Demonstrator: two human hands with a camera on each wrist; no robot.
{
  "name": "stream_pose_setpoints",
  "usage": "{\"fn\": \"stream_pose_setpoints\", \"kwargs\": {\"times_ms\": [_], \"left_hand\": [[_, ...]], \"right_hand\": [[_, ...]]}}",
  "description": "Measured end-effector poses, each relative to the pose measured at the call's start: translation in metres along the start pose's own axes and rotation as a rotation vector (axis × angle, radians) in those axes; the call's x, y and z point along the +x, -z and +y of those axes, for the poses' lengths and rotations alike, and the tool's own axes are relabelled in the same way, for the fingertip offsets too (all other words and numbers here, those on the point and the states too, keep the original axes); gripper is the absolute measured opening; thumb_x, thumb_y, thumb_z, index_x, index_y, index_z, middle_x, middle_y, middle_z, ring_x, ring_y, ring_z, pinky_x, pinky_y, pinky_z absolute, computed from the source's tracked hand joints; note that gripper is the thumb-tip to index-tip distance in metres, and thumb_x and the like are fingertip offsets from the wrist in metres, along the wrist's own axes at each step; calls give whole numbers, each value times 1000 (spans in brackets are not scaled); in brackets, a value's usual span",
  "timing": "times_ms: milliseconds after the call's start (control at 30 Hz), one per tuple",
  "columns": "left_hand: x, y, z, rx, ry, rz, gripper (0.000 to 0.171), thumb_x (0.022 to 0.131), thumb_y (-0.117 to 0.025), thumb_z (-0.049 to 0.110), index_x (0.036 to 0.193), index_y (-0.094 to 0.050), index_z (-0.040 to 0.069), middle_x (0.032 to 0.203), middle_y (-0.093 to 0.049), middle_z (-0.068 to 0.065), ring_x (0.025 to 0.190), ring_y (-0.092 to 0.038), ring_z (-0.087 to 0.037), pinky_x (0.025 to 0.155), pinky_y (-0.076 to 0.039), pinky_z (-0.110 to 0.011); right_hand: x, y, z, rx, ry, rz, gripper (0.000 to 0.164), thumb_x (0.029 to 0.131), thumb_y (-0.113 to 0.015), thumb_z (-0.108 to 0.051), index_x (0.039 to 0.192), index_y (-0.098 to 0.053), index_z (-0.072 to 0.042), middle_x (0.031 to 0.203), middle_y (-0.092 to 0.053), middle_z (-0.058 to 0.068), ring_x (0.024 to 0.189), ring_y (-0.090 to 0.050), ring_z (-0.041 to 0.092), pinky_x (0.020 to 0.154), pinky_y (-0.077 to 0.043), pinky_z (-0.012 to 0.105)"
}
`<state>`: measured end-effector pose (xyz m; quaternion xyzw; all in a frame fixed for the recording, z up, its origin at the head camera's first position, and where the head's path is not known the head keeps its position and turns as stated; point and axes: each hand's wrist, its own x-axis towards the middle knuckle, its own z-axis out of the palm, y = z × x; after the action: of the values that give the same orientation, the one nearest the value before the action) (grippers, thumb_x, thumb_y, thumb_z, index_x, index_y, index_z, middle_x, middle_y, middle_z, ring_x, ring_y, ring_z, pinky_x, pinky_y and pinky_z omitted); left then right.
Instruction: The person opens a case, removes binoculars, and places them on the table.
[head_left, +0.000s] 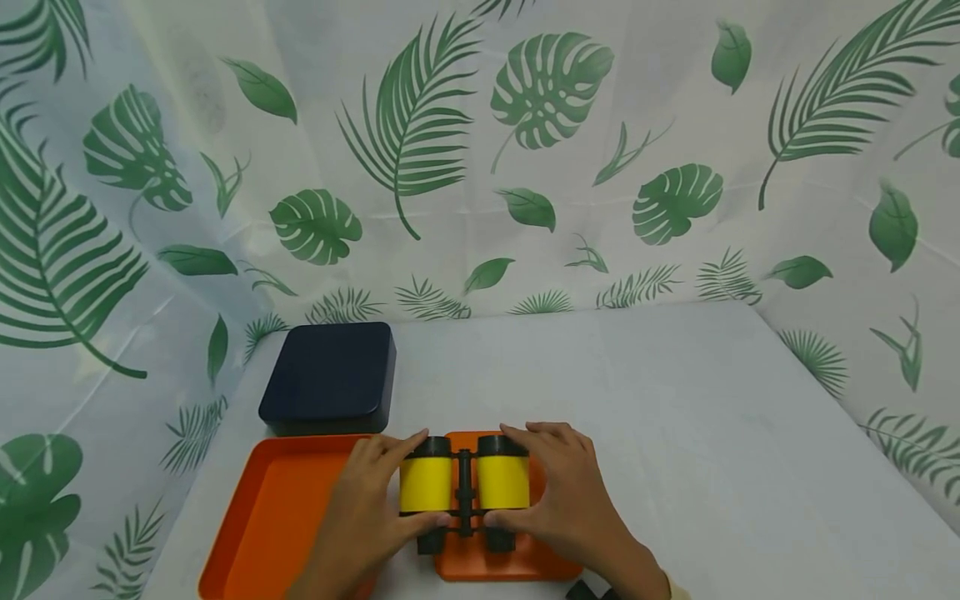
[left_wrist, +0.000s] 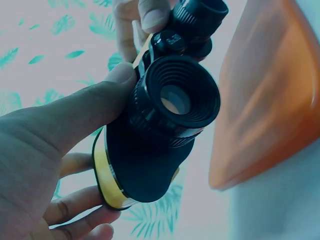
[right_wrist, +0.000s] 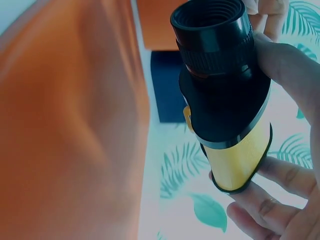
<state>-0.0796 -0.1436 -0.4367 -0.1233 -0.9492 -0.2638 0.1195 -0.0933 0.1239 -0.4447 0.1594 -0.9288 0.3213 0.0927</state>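
Yellow and black binoculars (head_left: 503, 483) are held between both hands, over an orange lid-like tray (head_left: 551, 567). My left hand (head_left: 367, 500) grips the left barrel, thumb at the eyepiece end and fingers toward the front end. On the right barrel my right hand (head_left: 570, 492) has the same kind of grip. The left wrist view shows a black ribbed eyepiece (left_wrist: 182, 92) with the left thumb pressed beside it. In the right wrist view, fingers curl under the yellow barrel (right_wrist: 237, 165) and the thumb lies along the other eyepiece (right_wrist: 212, 35).
To the left lies a shallow orange tray (head_left: 251, 508), partly behind the left forearm. Behind it stands a dark navy box (head_left: 330, 375). A small black object (head_left: 581, 591) shows at the bottom edge by the right wrist. Leaf-patterned curtains (head_left: 450, 167) enclose the white table (head_left: 675, 400).
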Motion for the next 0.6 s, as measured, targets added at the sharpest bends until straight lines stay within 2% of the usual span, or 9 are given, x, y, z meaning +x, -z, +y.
{"fn": "stream_pose_setpoints", "kwargs": {"times_ms": [300, 500, 600], "left_hand": [[6, -18, 14, -50, -16, -18, 97, 61, -99, 61, 146, -66, 27, 112, -62, 5, 107, -55, -14, 95, -58, -40], [7, -33, 22, -59, -54, -3, 96, 62, -95, 67, 145, -66, 26, 113, -64, 6, 107, -53, -12, 90, -55, -38], [8, -41, 27, -98, -59, -15, 95, 64, -95, 67, 145, -66, 24, 115, -63, 5, 109, -52, -12, 89, -55, -37]], "right_hand": [[-11, 11, 16, -22, -19, 28, 98, 61, -97, -66, 144, -67, -25, 131, -74, -6, 127, -57, 22, 111, -38, 61], [-19, 18, 28, -54, -25, 51, 99, 57, -104, -53, 145, -67, -25, 128, -73, -3, 124, -58, 23, 107, -39, 59], [-22, 22, 35, -72, -25, 56, 98, 57, -103, -56, 144, -68, -24, 126, -74, -2, 123, -59, 24, 105, -40, 60]]}}
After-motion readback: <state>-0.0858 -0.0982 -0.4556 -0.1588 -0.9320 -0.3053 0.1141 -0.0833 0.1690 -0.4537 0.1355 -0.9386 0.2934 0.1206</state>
